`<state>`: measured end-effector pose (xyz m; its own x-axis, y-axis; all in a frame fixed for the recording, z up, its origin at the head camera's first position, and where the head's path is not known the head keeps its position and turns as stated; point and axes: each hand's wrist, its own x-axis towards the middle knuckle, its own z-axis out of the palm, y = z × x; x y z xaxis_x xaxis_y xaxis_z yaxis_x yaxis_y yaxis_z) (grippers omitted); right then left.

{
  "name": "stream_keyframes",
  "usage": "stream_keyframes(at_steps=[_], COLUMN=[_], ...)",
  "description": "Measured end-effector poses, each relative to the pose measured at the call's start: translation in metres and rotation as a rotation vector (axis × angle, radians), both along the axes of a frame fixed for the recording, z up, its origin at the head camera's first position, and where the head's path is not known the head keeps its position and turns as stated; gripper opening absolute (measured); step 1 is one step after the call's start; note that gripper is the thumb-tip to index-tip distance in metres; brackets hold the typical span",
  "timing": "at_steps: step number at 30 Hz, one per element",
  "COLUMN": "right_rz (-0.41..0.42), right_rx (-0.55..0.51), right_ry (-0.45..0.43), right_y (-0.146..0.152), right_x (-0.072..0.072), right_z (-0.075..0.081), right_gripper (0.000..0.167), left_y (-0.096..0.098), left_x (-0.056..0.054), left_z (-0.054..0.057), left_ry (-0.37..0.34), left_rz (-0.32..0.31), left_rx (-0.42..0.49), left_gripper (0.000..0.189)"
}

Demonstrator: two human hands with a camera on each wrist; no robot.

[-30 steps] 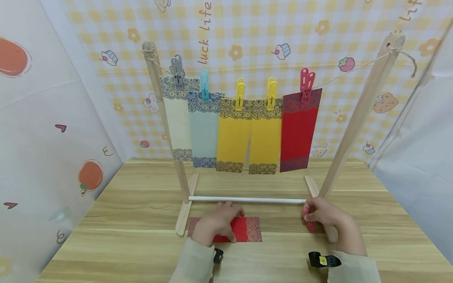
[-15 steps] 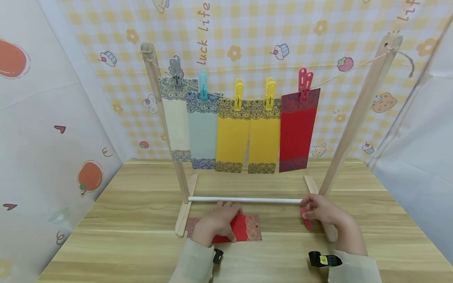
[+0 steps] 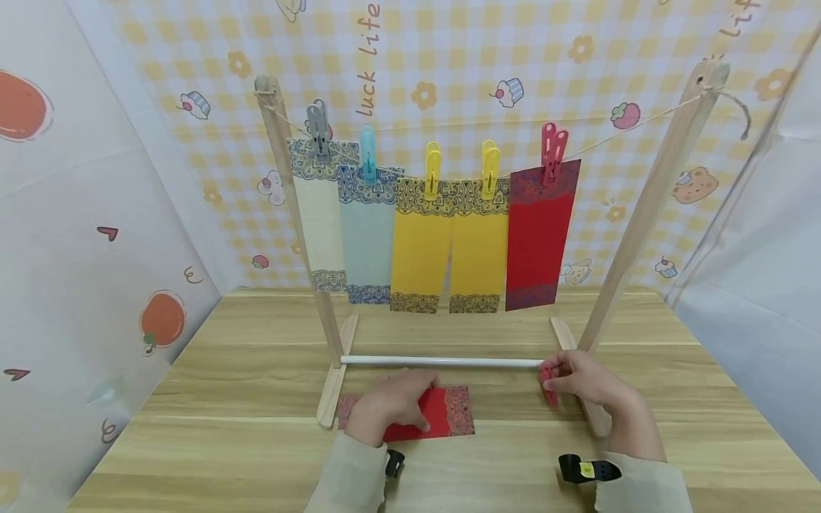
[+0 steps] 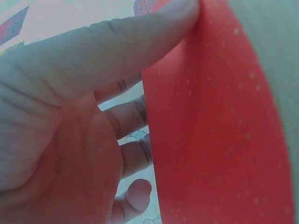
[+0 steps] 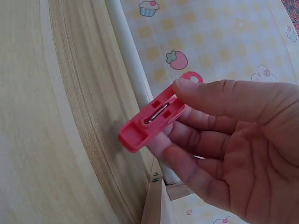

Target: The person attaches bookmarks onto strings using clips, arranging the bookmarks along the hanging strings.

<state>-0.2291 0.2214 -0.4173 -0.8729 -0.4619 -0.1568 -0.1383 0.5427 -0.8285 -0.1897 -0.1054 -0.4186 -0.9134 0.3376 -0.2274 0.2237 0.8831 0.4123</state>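
Note:
My left hand (image 3: 394, 405) pinches the long edge of a red card (image 3: 437, 413) with patterned ends, close over the table. In the left wrist view the thumb (image 4: 117, 51) lies on the card's red face (image 4: 219, 121), with the fingers behind it. My right hand (image 3: 586, 377) pinches a pink-red clothespin (image 3: 549, 388) near the frame's right foot. The right wrist view shows the clothespin (image 5: 154, 116) between thumb and fingers, its metal spring visible. Another red card (image 3: 541, 239) hangs on the string from a pink-red clothespin (image 3: 554, 155).
Two wooden posts (image 3: 654, 206) carry the string, joined low by a white rod (image 3: 442, 361). Also clipped up are a cream card (image 3: 321, 228), a pale blue card (image 3: 368, 246) and two yellow cards (image 3: 420, 249). Patterned cloth (image 3: 410, 57) stands behind.
My right hand has raised the clothespin slightly and shifted it a little left. The red card under my left hand has tilted up slightly at its right end.

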Motion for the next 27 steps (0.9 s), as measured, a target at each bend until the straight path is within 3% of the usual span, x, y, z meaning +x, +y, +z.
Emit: stream_keyframes(at_steps=[9,17,27], right_rz=[-0.048,-0.100,-0.165], right_rx=[-0.031,-0.078,-0.158], right_ry=[0.052,0.122,0.177], right_y=[-0.002,-0.002,-0.006], right_x=[-0.003,-0.005,-0.006], right_z=[0.000,0.001,0.007], right_gripper=[0.026,0.032,0.032], left_y=[-0.001,-0.001,-0.002], left_x=[-0.002,-0.004,0.000], left_z=[0.000,0.004,0.011], left_ry=[-0.002,0.022,0.038], left_rz=[-0.018,-0.099,-0.137], left_rx=[0.033,0.066,0.124], left_gripper=[0.040,0.031,0.019])
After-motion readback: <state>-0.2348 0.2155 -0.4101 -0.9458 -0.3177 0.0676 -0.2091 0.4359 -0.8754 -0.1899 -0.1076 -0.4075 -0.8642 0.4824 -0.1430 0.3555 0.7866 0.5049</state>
